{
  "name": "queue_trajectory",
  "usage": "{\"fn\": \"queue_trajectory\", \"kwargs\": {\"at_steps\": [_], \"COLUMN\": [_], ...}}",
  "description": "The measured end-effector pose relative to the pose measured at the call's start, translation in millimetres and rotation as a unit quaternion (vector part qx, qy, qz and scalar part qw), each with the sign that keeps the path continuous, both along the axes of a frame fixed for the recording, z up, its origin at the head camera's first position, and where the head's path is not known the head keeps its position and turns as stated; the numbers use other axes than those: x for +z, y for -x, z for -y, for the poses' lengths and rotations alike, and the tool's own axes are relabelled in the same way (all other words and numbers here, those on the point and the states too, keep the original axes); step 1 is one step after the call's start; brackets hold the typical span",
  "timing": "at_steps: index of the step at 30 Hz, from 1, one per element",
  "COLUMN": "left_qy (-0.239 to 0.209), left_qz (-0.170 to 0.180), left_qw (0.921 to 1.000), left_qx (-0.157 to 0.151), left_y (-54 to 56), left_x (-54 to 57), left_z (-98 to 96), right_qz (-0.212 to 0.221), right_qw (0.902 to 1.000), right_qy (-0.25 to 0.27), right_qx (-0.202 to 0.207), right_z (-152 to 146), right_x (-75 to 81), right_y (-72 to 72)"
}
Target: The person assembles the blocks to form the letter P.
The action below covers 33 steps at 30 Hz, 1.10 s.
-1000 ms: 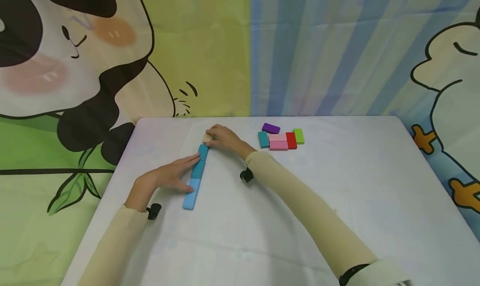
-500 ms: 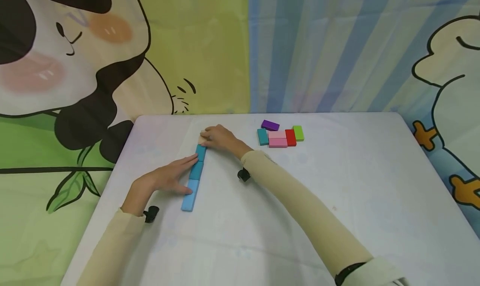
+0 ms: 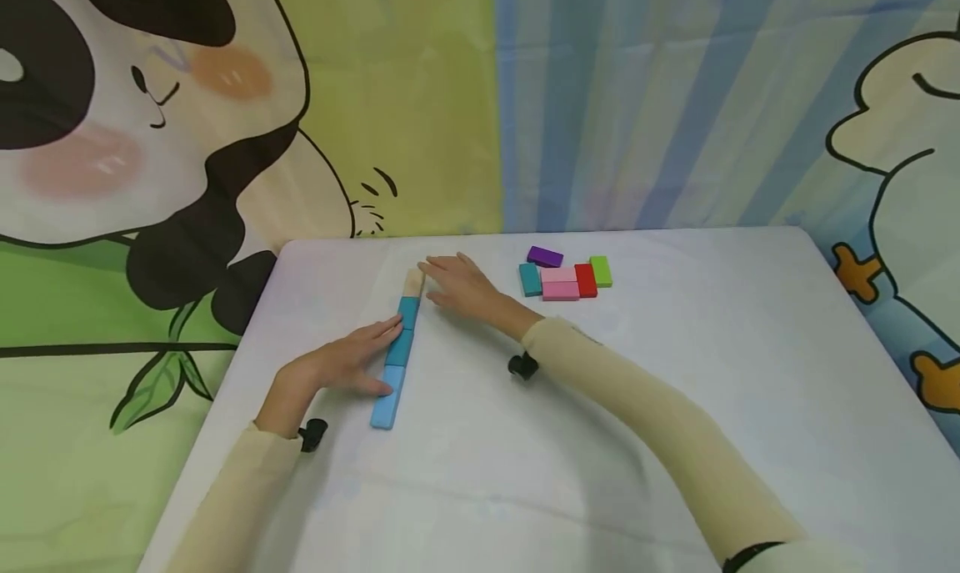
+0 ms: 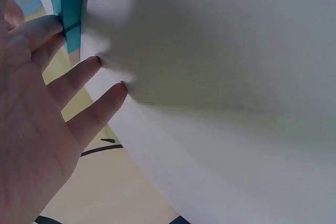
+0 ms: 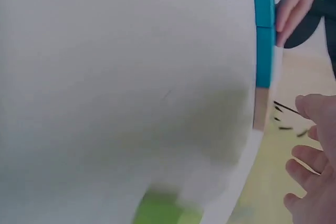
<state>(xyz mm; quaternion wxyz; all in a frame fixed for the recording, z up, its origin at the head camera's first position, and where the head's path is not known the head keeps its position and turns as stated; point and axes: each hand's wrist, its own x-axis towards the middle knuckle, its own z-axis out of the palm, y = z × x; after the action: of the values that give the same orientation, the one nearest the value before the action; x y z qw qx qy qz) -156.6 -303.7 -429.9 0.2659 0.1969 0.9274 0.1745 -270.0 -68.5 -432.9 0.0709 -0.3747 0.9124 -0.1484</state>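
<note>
A line of blocks runs away from me on the table's left half in the head view: a light blue block [image 3: 387,406] nearest, two teal blocks [image 3: 400,349] beyond it, and a beige block [image 3: 413,283] at the far end. My left hand [image 3: 337,363] lies along the left side of the line, fingertips on the teal blocks and thumb at the light blue one. In the left wrist view its fingers [image 4: 86,116] are spread and fairly straight. To the right of the beige block, my right hand [image 3: 468,294] holds nothing; the right wrist view shows its fingers loosely bent.
Right of my right hand lies a cluster of blocks: purple [image 3: 545,257], teal [image 3: 530,280], light pink [image 3: 558,274], pink [image 3: 561,291], red [image 3: 586,281] and green [image 3: 602,271]. The white table [image 3: 675,373] meets a printed cloth [image 3: 637,98] at its far edge.
My right hand has let go of the beige block and drawn back to the right. That block has come into line at the far teal block's end. My left hand keeps its place.
</note>
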Motion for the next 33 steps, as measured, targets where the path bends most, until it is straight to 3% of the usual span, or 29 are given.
{"fn": "queue_trajectory", "kwargs": {"at_steps": [3,6,12,16,24,33], "left_qy": [0.002,0.005,0.005,0.006,-0.007,-0.009], "left_qz": [-0.007,-0.014,-0.023,-0.022,-0.035,-0.043], "left_qw": [1.0,0.9999,0.9996,0.9996,0.9991,0.9987], "left_qx": [0.0,-0.003,-0.014,-0.014,-0.023,-0.027], "left_y": [-2.5,-4.2,-5.1,-4.8,-2.8,-2.0], "left_x": [-2.2,-1.9,-2.8,-3.0,-3.0,-3.6], "left_z": [-0.8,0.9,5.1,6.0,3.8,0.4], "right_qz": [0.018,0.044,0.093,0.099,0.082,0.058], "right_qw": [0.9987,0.9959,0.9918,0.9931,0.9963,0.9979], "right_qy": [0.046,0.079,0.084,0.062,-0.02,-0.027], "right_qx": [0.008,0.002,-0.026,-0.01,-0.014,0.007], "right_z": [-46.9,-95.7,-160.3,-169.7,-153.5,-149.9], "right_x": [3.5,-1.0,-13.8,-13.1,-7.6,-7.8], "right_y": [0.6,12.7,28.9,31.1,32.3,32.3]}}
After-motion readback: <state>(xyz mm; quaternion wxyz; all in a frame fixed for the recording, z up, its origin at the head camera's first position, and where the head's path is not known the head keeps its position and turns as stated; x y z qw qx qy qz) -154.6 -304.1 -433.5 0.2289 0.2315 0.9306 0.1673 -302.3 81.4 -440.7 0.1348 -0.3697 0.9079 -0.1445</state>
